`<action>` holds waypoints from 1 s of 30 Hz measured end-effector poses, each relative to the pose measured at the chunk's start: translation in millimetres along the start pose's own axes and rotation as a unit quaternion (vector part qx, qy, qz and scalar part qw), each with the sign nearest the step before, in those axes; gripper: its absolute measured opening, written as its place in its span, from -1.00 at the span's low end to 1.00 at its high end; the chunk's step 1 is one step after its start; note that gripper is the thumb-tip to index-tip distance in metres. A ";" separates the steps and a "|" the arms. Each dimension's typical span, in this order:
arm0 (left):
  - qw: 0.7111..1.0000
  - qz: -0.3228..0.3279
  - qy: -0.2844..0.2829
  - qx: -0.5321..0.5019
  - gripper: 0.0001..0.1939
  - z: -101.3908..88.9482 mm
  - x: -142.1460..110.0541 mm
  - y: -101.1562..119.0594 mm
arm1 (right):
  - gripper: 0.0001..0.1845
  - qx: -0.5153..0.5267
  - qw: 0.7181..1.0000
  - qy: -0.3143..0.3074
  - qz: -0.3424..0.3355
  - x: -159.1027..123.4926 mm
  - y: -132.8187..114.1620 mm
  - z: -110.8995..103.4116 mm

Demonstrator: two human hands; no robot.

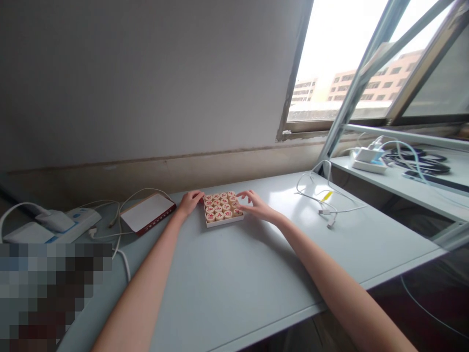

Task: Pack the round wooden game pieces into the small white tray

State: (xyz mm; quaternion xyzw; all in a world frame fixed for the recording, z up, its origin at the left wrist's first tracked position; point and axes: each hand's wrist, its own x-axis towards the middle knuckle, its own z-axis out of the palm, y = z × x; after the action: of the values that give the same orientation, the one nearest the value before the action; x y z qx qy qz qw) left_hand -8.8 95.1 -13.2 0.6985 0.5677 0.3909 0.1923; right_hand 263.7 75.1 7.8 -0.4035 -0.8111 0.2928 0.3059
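Note:
A shallow white tray [224, 222] sits near the far edge of a pale grey table [227, 283]. Several round wooden chess pieces [219, 207] with red characters fill it in rows. My left hand [189, 201] rests against the tray's left side, fingers curled on its edge. My right hand [252, 204] is at the tray's right side, its fingers bent and touching the pieces in the right column.
A red-edged box lid [148, 213] lies left of the tray. Further left are a white power strip [54, 224] and cables [120, 215]. A white cable with a yellow tag [326, 200] lies to the right. A shelf with another power strip [368, 159] stands under the window.

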 end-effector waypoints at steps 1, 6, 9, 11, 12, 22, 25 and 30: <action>0.999 0.010 0.030 0.029 -0.69 -1.8 -1.3 2.2 | -0.64 0.001 1.000 0.012 -0.003 1.0 2.3 0.4; 0.930 0.022 0.281 0.237 -0.76 -8.9 -15.1 17.4 | -0.68 -0.003 0.998 0.059 0.007 3.9 19.7 0.6; 0.892 -0.052 0.345 0.287 -0.69 -6.7 -22.7 23.0 | -0.74 0.002 0.996 0.083 0.020 4.0 27.0 -1.0; 0.879 -0.103 0.344 0.314 -0.63 -7.1 -26.7 24.9 | -0.76 0.012 0.995 0.100 0.015 3.9 28.7 -2.2; 0.877 -0.113 0.329 0.331 -0.61 -9.6 -29.2 25.4 | -0.77 0.018 0.994 0.105 0.012 3.8 28.8 -2.7; 0.898 -0.041 -0.041 0.436 -0.75 -94.0 -79.2 3.6 | -0.78 0.027 0.995 0.089 -0.029 1.7 24.3 0.0; 0.937 -0.040 -0.017 0.348 -0.76 -106.1 -77.6 19.0 | -0.79 0.016 0.993 0.107 -0.042 1.0 24.6 0.3; 0.989 -0.067 0.128 0.031 -0.66 -107.6 -54.5 82.9 | -0.74 0.088 0.987 0.124 -0.042 4.5 10.9 -1.6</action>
State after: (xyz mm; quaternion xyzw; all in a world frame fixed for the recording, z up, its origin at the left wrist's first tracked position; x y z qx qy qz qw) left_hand -40.5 1.6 94.8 0.6086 0.6453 0.4452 0.1221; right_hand 267.9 84.7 2.1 -0.3733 -0.7544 0.2976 0.4505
